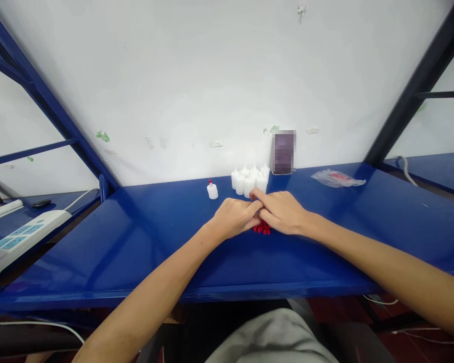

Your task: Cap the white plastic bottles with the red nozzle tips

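Note:
My left hand (234, 217) and my right hand (282, 212) meet at the middle of the blue table (136, 242), fingers curled and pressed together. Under and between them lies a small pile of red caps (262, 229). What the fingers pinch is hidden. Just beyond the hands stands a cluster of several small white bottles (249, 180) without caps. One white bottle with a red cap (212, 190) stands apart to their left.
A blurred dark upright object (283, 152) leans on the white wall behind the bottles. A clear plastic bag (337, 178) lies at the right. A white power strip (20, 237) sits on the left shelf. Blue frame struts rise at both sides.

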Motion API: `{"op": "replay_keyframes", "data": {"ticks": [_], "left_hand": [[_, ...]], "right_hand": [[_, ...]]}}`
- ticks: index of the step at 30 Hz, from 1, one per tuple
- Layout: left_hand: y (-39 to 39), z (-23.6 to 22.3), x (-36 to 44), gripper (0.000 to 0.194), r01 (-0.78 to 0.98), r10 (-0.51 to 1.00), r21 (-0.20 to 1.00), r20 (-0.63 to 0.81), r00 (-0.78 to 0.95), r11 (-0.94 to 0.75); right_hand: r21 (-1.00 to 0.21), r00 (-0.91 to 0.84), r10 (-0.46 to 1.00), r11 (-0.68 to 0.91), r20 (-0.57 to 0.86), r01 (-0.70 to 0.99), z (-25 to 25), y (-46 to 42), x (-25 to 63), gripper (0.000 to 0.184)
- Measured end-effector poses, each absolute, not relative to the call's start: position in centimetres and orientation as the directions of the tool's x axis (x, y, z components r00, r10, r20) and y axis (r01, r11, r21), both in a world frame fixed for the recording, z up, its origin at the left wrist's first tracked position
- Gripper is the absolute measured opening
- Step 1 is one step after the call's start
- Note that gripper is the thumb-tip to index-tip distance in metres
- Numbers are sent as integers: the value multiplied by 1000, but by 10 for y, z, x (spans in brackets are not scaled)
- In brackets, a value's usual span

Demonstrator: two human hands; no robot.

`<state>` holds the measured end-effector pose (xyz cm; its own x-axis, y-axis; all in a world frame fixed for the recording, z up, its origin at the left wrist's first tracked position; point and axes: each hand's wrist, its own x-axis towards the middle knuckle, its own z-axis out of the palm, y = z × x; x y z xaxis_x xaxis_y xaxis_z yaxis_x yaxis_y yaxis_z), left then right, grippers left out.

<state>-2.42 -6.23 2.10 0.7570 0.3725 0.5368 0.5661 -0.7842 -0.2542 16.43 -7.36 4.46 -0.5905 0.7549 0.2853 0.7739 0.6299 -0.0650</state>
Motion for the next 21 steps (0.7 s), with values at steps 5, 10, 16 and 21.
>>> {"op": "replay_keyframes", "data": {"ticks": [5, 10, 16, 21], "left_hand": [[-63, 17, -20, 17, 532, 355, -95, 644, 677, -842], [-66, 11, -13, 18, 424, 436, 205, 696, 571, -882], [-62, 15, -16, 14, 372, 579, 446, 671, 462, -814], [-31, 25, -44, 8, 439, 653, 606, 755, -55, -664]], "right_hand": [[-346, -593, 729, 684, 341, 642, 43, -71, 166, 27], [-585, -611, 666, 719, 428, 375, 38, -68, 169, 19], [-570, -545, 677, 726, 495, 385, 34, -62, 170, 22], [-525, -423, 775, 630, 468, 573, 31, -44, 181, 28]]}}
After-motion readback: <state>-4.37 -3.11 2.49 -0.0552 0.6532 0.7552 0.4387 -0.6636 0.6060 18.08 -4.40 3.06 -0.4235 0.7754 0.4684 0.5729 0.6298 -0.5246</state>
